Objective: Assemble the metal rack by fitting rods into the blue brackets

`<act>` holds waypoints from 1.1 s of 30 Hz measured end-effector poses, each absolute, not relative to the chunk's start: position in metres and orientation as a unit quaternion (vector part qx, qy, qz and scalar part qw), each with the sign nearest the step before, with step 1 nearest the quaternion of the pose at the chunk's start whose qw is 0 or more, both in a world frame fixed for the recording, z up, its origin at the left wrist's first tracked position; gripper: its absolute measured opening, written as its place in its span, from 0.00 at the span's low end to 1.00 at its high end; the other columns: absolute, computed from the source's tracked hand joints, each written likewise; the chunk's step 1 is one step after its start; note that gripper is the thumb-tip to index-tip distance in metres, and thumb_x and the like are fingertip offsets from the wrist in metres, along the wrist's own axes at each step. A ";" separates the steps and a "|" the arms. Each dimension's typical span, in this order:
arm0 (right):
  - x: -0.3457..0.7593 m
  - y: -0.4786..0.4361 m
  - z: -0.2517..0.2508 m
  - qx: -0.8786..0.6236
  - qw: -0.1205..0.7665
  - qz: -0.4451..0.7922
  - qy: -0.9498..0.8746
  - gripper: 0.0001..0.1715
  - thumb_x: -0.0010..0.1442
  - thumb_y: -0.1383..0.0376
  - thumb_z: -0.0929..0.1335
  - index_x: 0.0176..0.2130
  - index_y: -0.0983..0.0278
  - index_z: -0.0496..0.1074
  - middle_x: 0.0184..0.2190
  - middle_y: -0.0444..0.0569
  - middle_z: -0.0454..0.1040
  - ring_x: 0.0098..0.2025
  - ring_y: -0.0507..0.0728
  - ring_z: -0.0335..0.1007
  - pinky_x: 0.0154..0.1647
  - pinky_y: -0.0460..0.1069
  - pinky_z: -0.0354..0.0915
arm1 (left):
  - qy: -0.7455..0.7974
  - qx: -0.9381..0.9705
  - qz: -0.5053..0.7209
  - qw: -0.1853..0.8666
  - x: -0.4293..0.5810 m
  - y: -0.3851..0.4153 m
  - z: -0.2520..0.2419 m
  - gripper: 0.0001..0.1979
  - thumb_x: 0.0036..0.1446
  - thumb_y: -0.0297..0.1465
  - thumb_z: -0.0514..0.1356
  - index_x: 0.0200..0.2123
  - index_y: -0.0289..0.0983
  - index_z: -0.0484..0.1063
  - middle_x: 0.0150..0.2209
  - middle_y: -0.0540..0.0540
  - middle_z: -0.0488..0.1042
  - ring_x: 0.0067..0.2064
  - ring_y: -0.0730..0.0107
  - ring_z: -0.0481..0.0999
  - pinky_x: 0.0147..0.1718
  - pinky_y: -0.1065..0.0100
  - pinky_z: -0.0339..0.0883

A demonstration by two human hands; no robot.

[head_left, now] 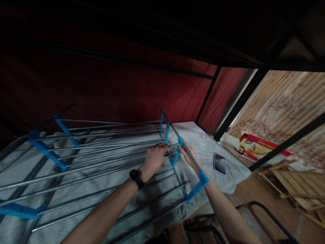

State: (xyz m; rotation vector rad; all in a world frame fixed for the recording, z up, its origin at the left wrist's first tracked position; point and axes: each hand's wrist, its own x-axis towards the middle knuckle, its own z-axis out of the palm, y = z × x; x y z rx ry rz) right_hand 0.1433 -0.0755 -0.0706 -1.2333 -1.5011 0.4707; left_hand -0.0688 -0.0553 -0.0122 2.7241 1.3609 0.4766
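A rack of thin metal tubes joined by blue plastic brackets lies on a grey blanket [200, 135]. My left hand [156, 156], with a black watch [136, 178] on its wrist, closes over the end of a metal tube [137, 151]. Its fingertips come close to a blue bracket [167, 131]. Across from it, my right hand [189, 155] grips another blue bracket [175, 156] from behind the side pole [191, 152]; the pole partly covers its fingers. A corner bracket [196, 187] sits nearer me, beside my right forearm. Opposite blue brackets [49, 152] stand at the left end.
A phone [219, 164] lies on the blanket to the right. Black metal bed-frame posts [238, 98] and a dark surface overhead enclose the space. Beyond are a red and yellow box [261, 149], folded wooden slats [299, 186] and a black tubular chair frame [266, 213].
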 end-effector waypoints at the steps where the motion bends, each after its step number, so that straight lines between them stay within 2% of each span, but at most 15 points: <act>1: 0.142 -0.076 -0.069 -0.521 0.542 0.196 -0.630 0.24 0.63 0.55 0.66 0.55 0.61 0.75 0.41 0.50 0.78 0.48 0.61 0.71 0.56 0.56 0.68 | 0.443 0.882 0.156 0.028 -0.069 -0.056 -0.013 0.19 0.69 0.26 0.49 0.56 0.40 0.73 0.49 0.42 0.79 0.49 0.61 0.78 0.48 0.64 0.69; 6: 0.140 -0.080 -0.065 -0.514 0.545 0.198 -0.631 0.21 0.63 0.55 0.66 0.52 0.60 0.76 0.42 0.49 0.77 0.48 0.60 0.71 0.57 0.55 0.66 | 0.445 0.880 0.164 0.018 -0.069 -0.055 -0.015 0.19 0.69 0.25 0.49 0.56 0.39 0.73 0.50 0.42 0.79 0.48 0.61 0.78 0.47 0.65 0.69; 16: 0.139 -0.081 -0.065 -0.516 0.540 0.214 -0.629 0.24 0.64 0.56 0.66 0.55 0.61 0.75 0.39 0.48 0.77 0.42 0.59 0.71 0.49 0.52 0.69 | 0.450 0.880 0.148 0.043 -0.070 -0.055 -0.009 0.19 0.69 0.27 0.48 0.55 0.41 0.74 0.48 0.41 0.79 0.48 0.60 0.79 0.45 0.63 0.70; 25: 0.139 -0.079 -0.066 -0.506 0.542 0.197 -0.641 0.24 0.64 0.57 0.65 0.56 0.63 0.74 0.43 0.50 0.77 0.47 0.60 0.71 0.56 0.55 0.65 | 0.449 0.878 0.154 0.053 -0.071 -0.053 -0.007 0.18 0.69 0.28 0.49 0.55 0.41 0.74 0.49 0.42 0.79 0.48 0.59 0.79 0.44 0.63 0.71; 31: 0.138 -0.081 -0.066 -0.514 0.545 0.197 -0.632 0.23 0.64 0.56 0.65 0.54 0.64 0.75 0.38 0.49 0.77 0.41 0.59 0.71 0.49 0.54 0.69 | 0.452 0.879 0.146 0.047 -0.070 -0.055 -0.008 0.19 0.69 0.28 0.48 0.54 0.41 0.75 0.49 0.43 0.79 0.47 0.58 0.80 0.44 0.62 0.71; 33: 0.138 -0.080 -0.067 -0.515 0.546 0.199 -0.630 0.24 0.64 0.56 0.66 0.55 0.63 0.75 0.39 0.49 0.77 0.42 0.59 0.72 0.49 0.53 0.69 | 0.456 0.876 0.146 0.055 -0.070 -0.054 -0.009 0.18 0.69 0.28 0.48 0.54 0.41 0.75 0.49 0.43 0.79 0.48 0.59 0.80 0.44 0.63 0.70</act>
